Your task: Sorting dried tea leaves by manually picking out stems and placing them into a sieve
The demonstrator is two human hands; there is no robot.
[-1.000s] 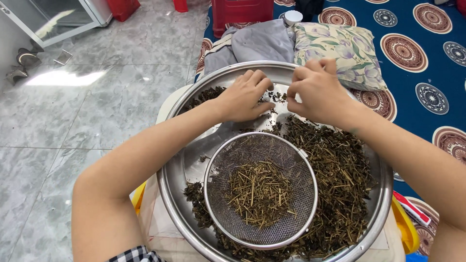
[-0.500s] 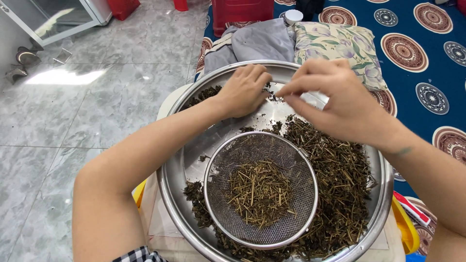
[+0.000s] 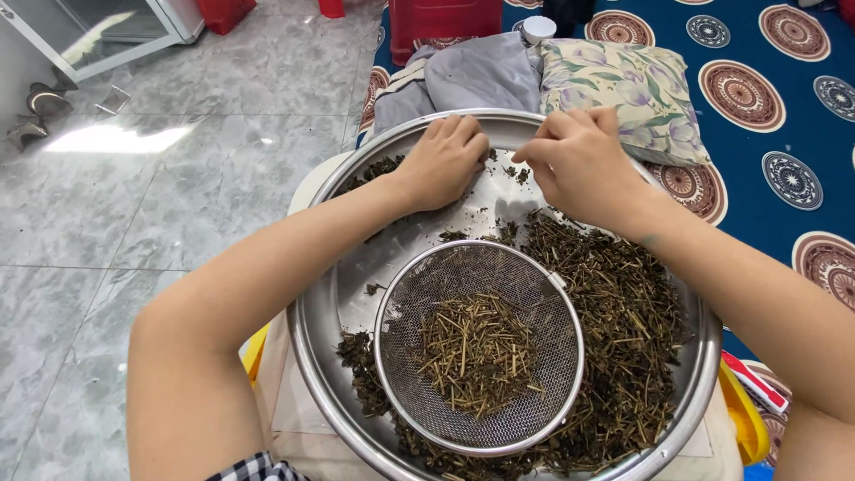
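Note:
A large steel basin (image 3: 331,303) holds dried dark herb stems and leaves (image 3: 623,321), heaped mostly on its right side. Inside it at the front sits a round wire-mesh sieve (image 3: 478,347) with a small pile of paler cut stems (image 3: 472,352). My left hand (image 3: 443,160) rests knuckles-up on the basin's far bare part, fingers curled over a few bits. My right hand (image 3: 579,160) is beside it, fingertips pinched together over small scraps. Whether either hand holds a stem is hidden by the fingers.
Beyond the basin lie a grey folded cloth (image 3: 476,76) and a floral pillow (image 3: 614,80) on a blue patterned mat (image 3: 766,116). Grey marble floor (image 3: 178,178) spreads to the left. Something yellow (image 3: 744,414) shows under the basin.
My right hand has drawn back left from the basin's far right toward my left hand, fingers pinched closer. My left hand has stayed in about the same place.

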